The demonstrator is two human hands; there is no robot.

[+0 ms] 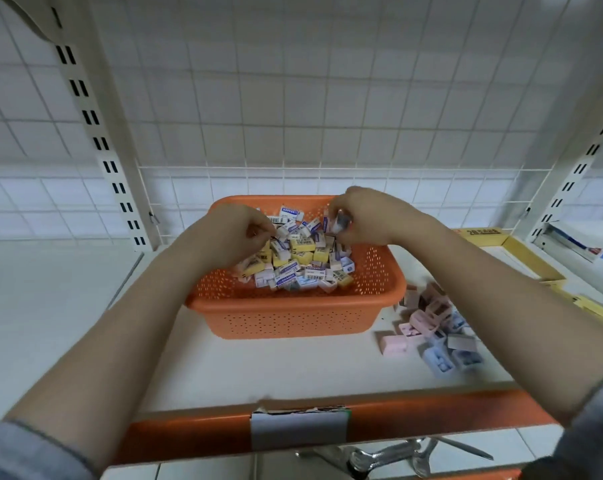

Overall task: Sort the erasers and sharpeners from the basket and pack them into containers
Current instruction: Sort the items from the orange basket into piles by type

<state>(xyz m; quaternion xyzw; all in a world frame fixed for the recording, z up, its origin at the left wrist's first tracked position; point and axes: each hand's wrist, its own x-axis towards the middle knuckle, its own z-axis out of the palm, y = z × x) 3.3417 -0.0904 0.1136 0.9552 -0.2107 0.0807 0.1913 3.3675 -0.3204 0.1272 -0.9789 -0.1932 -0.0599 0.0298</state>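
Sorting step under way. Both hands work inside the orange basket (293, 306), which sits on the shelf (258, 368) holding mixed boxed erasers (302, 245) and sharpeners. Left hand (236, 233) pinches a small item at the pile's top. Right hand (359, 220) grips a small greyish piece, probably a sharpener. Sorted sharpener pile (431, 330) lies just right of the basket; yellow box (522, 251) beyond. Next move likely: carry the picked pieces out to the matching group without mixing types.
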